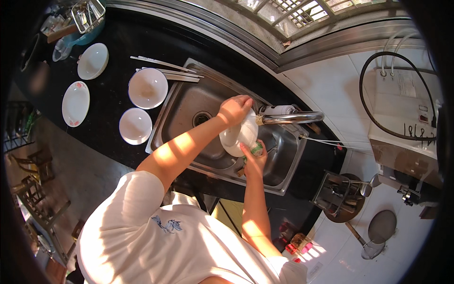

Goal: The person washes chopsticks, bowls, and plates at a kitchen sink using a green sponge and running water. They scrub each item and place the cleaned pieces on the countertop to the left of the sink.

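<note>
Under the tap [293, 117] a white bowl [235, 137] is held tilted above the double steel sink [182, 106]. My left hand [235, 111] grips its far rim, fingers curled over the edge. At the bowl's near right side, my right hand [255, 160] is closed around a green and white sponge [257, 149], pressed against the bowl. Part of the sponge is hidden by the fingers. Two white bowls with blue rims, one larger [148, 88] and one smaller [135, 126], stand on the black counter left of the sink.
Several pale chopsticks [172, 74] lie by the sink's far left corner. Farther left are another white bowl [93, 61], a floral oval plate [75, 104] and a utensil basket [89, 16]. A water heater [402, 109] and a utensil rack [333, 189] are on the right.
</note>
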The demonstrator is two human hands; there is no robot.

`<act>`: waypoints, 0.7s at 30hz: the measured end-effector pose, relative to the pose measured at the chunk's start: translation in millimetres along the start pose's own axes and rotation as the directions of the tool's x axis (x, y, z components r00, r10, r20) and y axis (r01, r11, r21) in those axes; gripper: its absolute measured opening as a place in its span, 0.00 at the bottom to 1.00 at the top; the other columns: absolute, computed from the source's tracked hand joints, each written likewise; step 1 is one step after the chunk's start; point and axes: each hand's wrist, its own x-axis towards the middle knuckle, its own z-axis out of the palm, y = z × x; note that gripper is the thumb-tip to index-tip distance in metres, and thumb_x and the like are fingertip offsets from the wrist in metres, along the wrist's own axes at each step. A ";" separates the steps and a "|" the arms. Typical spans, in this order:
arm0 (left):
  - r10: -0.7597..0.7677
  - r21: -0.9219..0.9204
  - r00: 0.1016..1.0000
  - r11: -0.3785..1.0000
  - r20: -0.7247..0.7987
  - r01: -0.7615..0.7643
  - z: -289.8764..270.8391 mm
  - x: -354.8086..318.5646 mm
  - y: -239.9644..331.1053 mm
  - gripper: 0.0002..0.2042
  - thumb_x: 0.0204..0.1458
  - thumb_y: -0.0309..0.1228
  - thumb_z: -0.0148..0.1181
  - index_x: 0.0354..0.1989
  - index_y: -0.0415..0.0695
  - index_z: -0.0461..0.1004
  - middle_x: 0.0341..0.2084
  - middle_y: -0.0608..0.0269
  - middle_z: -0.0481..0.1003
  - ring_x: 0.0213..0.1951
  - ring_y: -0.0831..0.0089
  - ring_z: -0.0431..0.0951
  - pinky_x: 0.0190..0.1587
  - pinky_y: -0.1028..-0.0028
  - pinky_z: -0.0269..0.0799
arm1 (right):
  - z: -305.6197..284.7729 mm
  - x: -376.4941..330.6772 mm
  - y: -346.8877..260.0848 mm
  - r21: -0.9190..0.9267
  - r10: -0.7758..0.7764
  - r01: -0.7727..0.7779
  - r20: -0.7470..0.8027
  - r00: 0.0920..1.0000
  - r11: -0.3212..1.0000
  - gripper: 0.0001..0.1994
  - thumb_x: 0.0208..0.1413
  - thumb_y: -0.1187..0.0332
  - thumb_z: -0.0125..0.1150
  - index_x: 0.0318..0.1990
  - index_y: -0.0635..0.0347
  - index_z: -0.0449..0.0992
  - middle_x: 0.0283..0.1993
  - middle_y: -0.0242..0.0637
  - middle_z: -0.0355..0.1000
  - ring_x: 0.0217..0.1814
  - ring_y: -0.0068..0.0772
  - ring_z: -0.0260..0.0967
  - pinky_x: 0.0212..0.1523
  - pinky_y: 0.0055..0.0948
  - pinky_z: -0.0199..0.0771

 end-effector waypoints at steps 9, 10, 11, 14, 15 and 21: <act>-0.470 -0.494 0.878 0.745 0.087 0.448 -6.6 -62.2 -10.2 0.34 0.43 0.43 0.69 0.51 0.31 0.62 0.41 0.49 0.73 0.42 0.66 0.75 0.43 0.69 0.73 | -7.6 24.3 -2.0 0.432 0.029 -0.022 -0.011 1.000 0.902 0.24 0.49 0.72 0.65 0.53 0.62 0.66 0.50 0.39 0.69 0.51 0.34 0.68 0.51 0.33 0.69; -0.518 -0.510 0.852 0.713 0.078 0.480 -3.9 -70.2 9.3 0.34 0.43 0.42 0.69 0.52 0.32 0.60 0.43 0.50 0.71 0.44 0.68 0.74 0.43 0.70 0.73 | -13.2 33.8 11.6 0.460 0.045 -0.042 0.005 0.999 0.887 0.24 0.50 0.70 0.65 0.55 0.61 0.65 0.51 0.39 0.69 0.52 0.35 0.68 0.51 0.35 0.69; -0.568 -0.527 0.821 0.679 0.064 0.511 -2.1 -76.6 19.4 0.35 0.43 0.40 0.70 0.54 0.33 0.59 0.45 0.52 0.70 0.45 0.69 0.73 0.43 0.72 0.73 | -14.6 40.4 20.6 0.486 0.064 -0.069 0.027 0.998 0.871 0.25 0.50 0.69 0.65 0.56 0.59 0.65 0.52 0.39 0.69 0.53 0.36 0.67 0.52 0.37 0.69; -0.528 -0.505 0.840 0.763 -0.129 0.402 12.6 -87.4 8.7 0.42 0.38 0.39 0.73 0.57 0.34 0.53 0.50 0.53 0.66 0.47 0.68 0.72 0.43 0.72 0.74 | -10.7 39.0 26.9 0.554 0.219 -0.190 0.013 0.976 0.810 0.24 0.51 0.62 0.65 0.55 0.57 0.66 0.52 0.37 0.69 0.54 0.35 0.67 0.52 0.35 0.69; -0.469 -0.531 0.871 0.780 -0.147 0.331 11.2 -86.8 6.6 0.37 0.41 0.39 0.71 0.56 0.35 0.56 0.48 0.54 0.67 0.46 0.69 0.72 0.42 0.73 0.74 | -10.5 39.2 30.0 0.582 0.239 -0.203 0.015 0.971 0.788 0.25 0.51 0.61 0.65 0.55 0.57 0.67 0.52 0.36 0.69 0.54 0.35 0.67 0.52 0.36 0.69; -0.542 -0.769 0.811 0.415 0.220 0.487 -42.3 -69.7 -11.2 0.19 0.58 0.45 0.51 0.40 0.39 0.72 0.31 0.64 0.75 0.37 0.77 0.74 0.45 0.75 0.70 | -27.3 40.5 60.5 0.708 0.330 -0.283 0.074 0.941 0.647 0.25 0.48 0.58 0.67 0.53 0.55 0.69 0.53 0.31 0.69 0.57 0.36 0.64 0.53 0.40 0.67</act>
